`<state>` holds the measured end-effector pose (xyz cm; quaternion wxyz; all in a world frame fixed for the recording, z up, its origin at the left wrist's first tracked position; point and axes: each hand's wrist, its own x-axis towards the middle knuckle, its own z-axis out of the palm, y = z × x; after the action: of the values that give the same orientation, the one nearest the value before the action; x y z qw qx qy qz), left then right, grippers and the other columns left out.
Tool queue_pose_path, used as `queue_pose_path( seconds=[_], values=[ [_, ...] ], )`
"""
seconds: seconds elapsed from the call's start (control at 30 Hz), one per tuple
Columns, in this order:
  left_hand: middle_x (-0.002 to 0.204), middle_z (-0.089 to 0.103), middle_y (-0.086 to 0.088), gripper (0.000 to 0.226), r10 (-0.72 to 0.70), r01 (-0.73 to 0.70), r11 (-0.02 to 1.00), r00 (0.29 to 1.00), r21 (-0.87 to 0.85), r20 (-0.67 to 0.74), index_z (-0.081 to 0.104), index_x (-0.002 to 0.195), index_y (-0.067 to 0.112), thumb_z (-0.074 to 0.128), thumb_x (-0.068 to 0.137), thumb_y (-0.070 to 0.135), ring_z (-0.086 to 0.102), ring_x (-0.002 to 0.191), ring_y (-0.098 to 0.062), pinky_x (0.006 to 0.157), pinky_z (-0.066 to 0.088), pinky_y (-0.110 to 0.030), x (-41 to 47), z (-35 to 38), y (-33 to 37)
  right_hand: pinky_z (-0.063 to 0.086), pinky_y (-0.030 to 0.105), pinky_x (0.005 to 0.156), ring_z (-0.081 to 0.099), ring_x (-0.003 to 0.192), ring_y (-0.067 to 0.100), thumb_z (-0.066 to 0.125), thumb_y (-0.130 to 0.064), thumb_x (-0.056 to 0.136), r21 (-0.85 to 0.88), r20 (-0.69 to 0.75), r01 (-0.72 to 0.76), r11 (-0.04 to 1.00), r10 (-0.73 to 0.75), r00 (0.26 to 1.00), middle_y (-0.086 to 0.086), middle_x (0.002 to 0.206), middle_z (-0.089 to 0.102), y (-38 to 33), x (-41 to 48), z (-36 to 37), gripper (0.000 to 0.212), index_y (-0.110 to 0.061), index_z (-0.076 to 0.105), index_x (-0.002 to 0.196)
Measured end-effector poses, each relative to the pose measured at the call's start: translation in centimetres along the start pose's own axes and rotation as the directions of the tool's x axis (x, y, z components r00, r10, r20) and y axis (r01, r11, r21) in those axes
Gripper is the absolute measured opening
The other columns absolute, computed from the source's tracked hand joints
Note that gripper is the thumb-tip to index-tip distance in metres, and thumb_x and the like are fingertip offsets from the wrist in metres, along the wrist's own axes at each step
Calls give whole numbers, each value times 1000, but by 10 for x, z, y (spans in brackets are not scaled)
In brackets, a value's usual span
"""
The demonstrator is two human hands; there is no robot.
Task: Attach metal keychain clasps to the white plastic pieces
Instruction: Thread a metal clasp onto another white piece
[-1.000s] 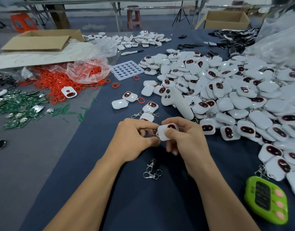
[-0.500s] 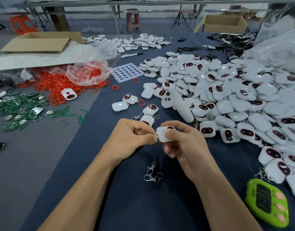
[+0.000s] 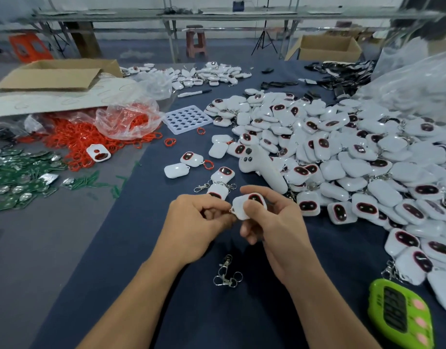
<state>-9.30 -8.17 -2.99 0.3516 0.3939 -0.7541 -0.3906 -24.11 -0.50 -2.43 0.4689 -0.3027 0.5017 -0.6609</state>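
Grip of the right hand [image 3: 280, 230] is clamped round a white plastic piece [image 3: 244, 209], its corner turned left toward the nearer left hand [image 3: 194, 227], which pinches a metal clasp [image 3: 230, 211] against that corner. Below, the dark surface [image 3: 217, 323] carries a heap of pieces [image 3: 342, 152] and spare clasps [image 3: 225, 273].
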Motion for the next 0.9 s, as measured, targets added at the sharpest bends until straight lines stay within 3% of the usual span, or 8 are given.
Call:
queue_pose_path(
  seconds=[0.17,0.27,0.4,0.5,0.57,0.63,0.73,0.9],
  values=[
    [61,61,8,7,-73,73,978,997,-193,6,82,75,32,82,72,26,51,62,-6,62,43,-22,4,-5,1,49,25,45,62,53,20,63,7,97,14,-9,5,1000,-5,1000,9,75,72,5,1,3,18,-8,66,107],
    [59,60,12,7,-51,47,985,998,-168,-23,81,72,33,77,73,27,51,61,-4,63,42,-18,4,-4,2,49,25,45,62,52,20,66,5,95,-28,-36,25,999,-26,999,9,75,71,7,0,4,16,-8,65,104],
    [65,61,12,6,71,-50,987,988,151,-136,76,75,32,71,78,31,55,66,-5,61,37,-12,-3,4,6,48,27,44,62,51,20,69,6,91,-68,-74,67,995,-72,995,7,74,73,7,0,3,17,-9,67,100],
    [66,59,6,20,236,-176,862,969,476,-70,72,69,19,62,86,26,53,69,-13,64,43,-26,-6,12,7,49,28,44,63,51,21,71,5,90,-94,-81,91,991,-99,992,7,73,73,7,-2,5,17,-10,67,96],
    [68,59,6,20,262,-184,809,963,559,-62,72,70,17,64,88,21,52,71,-15,66,45,-35,-7,15,8,49,28,43,63,50,20,70,4,91,-89,-88,83,993,-91,992,6,72,73,7,-2,5,15,-11,67,95],
    [66,57,6,14,238,-159,854,966,495,-100,73,71,22,70,84,17,50,69,-11,65,43,-26,-7,15,9,47,26,41,62,49,20,66,4,94,-45,-102,54,997,-59,993,8,72,73,6,0,3,14,-10,67,96],
    [70,57,8,16,75,-54,990,983,129,-165,77,77,39,75,76,24,52,67,-7,62,39,-13,-4,12,8,47,26,41,61,47,20,60,4,98,59,-69,12,998,-7,998,11,75,73,4,2,1,15,-9,67,96],
    [69,53,10,12,-62,45,987,992,-154,-111,80,77,44,76,73,33,50,70,-7,72,46,-27,-4,14,13,49,24,41,62,46,18,56,1,101,210,-12,-77,975,82,997,11,75,71,-1,4,-3,15,-8,67,96]
  ],
)
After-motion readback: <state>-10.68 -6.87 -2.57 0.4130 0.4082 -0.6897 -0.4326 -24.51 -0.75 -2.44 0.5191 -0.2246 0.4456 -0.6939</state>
